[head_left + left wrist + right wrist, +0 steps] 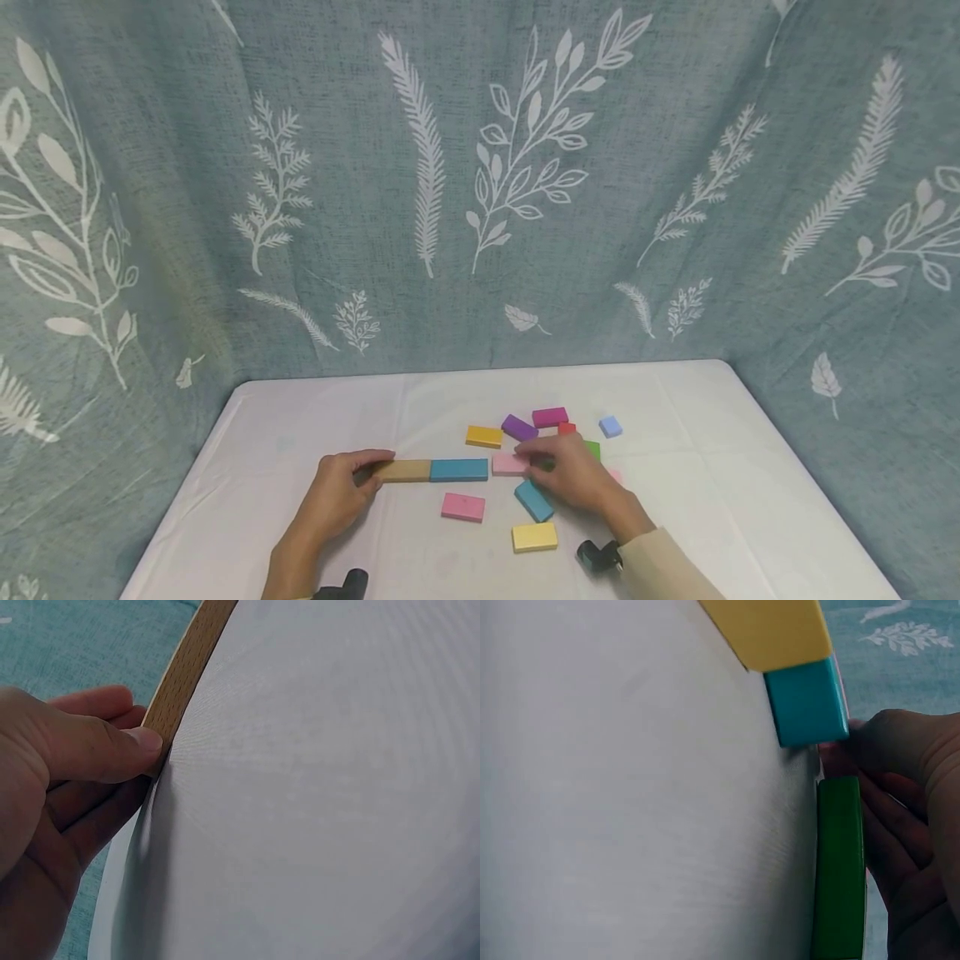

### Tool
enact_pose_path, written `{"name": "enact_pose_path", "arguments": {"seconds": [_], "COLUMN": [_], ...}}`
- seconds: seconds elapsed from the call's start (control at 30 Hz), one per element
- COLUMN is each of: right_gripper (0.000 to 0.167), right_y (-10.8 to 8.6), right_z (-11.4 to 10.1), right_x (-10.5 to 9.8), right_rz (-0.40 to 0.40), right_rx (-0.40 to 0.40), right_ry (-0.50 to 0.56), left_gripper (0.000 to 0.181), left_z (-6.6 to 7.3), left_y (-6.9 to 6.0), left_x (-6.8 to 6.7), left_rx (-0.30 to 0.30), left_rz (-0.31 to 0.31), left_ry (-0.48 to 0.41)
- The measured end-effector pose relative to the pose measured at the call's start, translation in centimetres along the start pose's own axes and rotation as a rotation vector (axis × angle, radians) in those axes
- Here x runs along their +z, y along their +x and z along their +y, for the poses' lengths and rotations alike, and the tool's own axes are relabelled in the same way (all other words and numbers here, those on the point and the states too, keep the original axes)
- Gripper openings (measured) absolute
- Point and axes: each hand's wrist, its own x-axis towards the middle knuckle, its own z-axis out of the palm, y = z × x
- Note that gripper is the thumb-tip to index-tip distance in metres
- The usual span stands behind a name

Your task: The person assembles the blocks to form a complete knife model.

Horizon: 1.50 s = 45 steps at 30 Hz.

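Note:
My left hand (339, 493) pinches the left end of a tan wooden block (405, 471); in the left wrist view the thumb lies on the end of this block (180, 682). Against its right end lies a blue block (459, 470), in line with it. A light pink block (510, 465) sits just right of the blue one, a narrow gap between them. My right hand (573, 475) holds the pink block's right end between thumb and fingers. In the right wrist view, a blue block (808, 703) and a green block (840, 866) partly hide the right hand (907, 780).
Behind the row lie yellow-orange (484, 437), purple (520, 428), magenta (550, 417), red (566, 428) and light blue (611, 427) blocks. In front are pink (462, 507), blue (533, 501) and yellow (534, 537) ones. A green block (592, 450) is partly behind my right hand.

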Motion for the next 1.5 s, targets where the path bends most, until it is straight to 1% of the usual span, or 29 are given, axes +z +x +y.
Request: {"name": "enact_pose_path", "arguments": {"seconds": [0.13, 0.33, 0.53, 1.07, 1.27, 1.5], "right_gripper": [0.035, 0.035, 0.035, 0.034, 0.035, 0.035], "right_y": [-0.35, -0.41, -0.3, -0.11, -0.14, -0.08], "right_z": [-0.1, -0.4, -0.59, -0.93, -0.89, -1.02], "right_x": [0.1, 0.1, 0.13, 0.15, 0.13, 0.19], "right_rz": [0.003, -0.019, -0.032, -0.035, -0.042, -0.036], "right_rx": [-0.01, 0.006, 0.029, 0.023, 0.03, 0.015], "right_ry": [-0.007, 0.017, 0.032, 0.025, 0.027, 0.021], "left_gripper": [0.039, 0.039, 0.039, 0.04, 0.04, 0.039], "left_z": [0.01, -0.04, 0.01, 0.0, 0.02, 0.01], "left_y": [0.04, 0.01, 0.08, 0.35, 0.26, 0.14], "left_x": [-0.04, -0.11, -0.18, -0.17, -0.13, -0.07], "left_rx": [0.0, -0.006, 0.003, 0.011, 0.007, 0.011], "left_rz": [-0.002, 0.0, -0.009, -0.008, -0.007, -0.006], "left_ry": [0.003, 0.008, 0.007, 0.003, 0.004, 0.003]}}
